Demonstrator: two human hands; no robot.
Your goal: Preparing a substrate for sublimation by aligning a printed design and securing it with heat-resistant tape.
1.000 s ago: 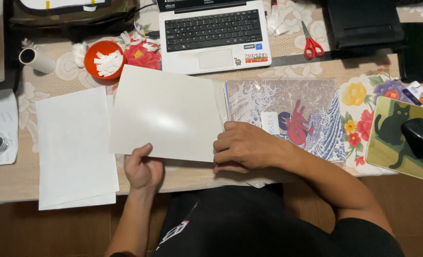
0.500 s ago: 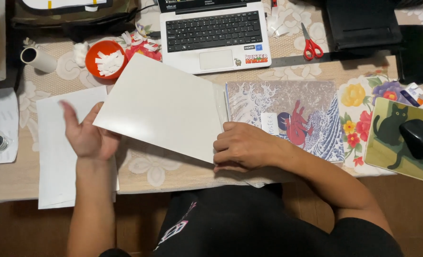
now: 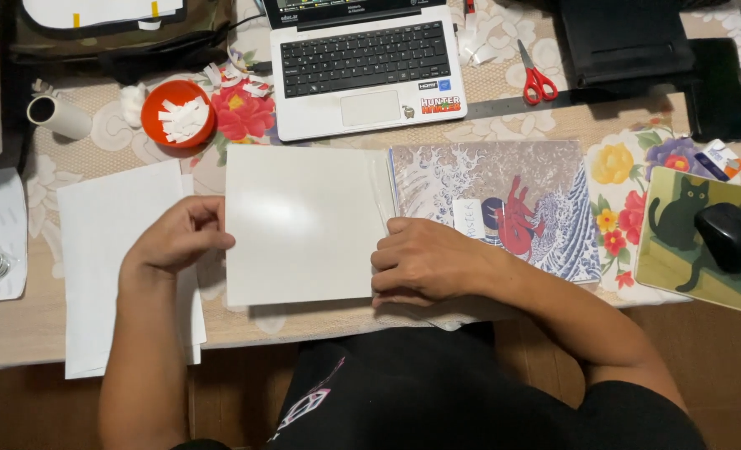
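The left hand (image 3: pixel 174 237) rests with curled fingers at the left edge of a glossy white sheet (image 3: pixel 304 225), the fingertips touching or lightly pinching that edge; which of the 2 it is cannot be told from above. The sheet lies flat at the near middle of the counter (image 3: pixel 20 325), its right edge meeting a book cover printed with blue-white waves (image 3: pixel 512 179). The right hand (image 3: pixel 429 260) lies palm down, loosely closed, pressing on the seam where sheet and cover meet, gripping nothing.

Under the left forearm, to the left of the sheet, lies a stack of plain white paper (image 3: pixel 104 283), overhanging the near edge of the counter. Farther back stands an open laptop (image 3: pixel 366 71), with an orange bowl of white scraps (image 3: pixel 179 112) to its left and red-handled scissors (image 3: pixel 535 77) to its right. At the far right a black mouse (image 3: pixel 730 236) sits on a cat-patterned pad (image 3: pixel 678 250).
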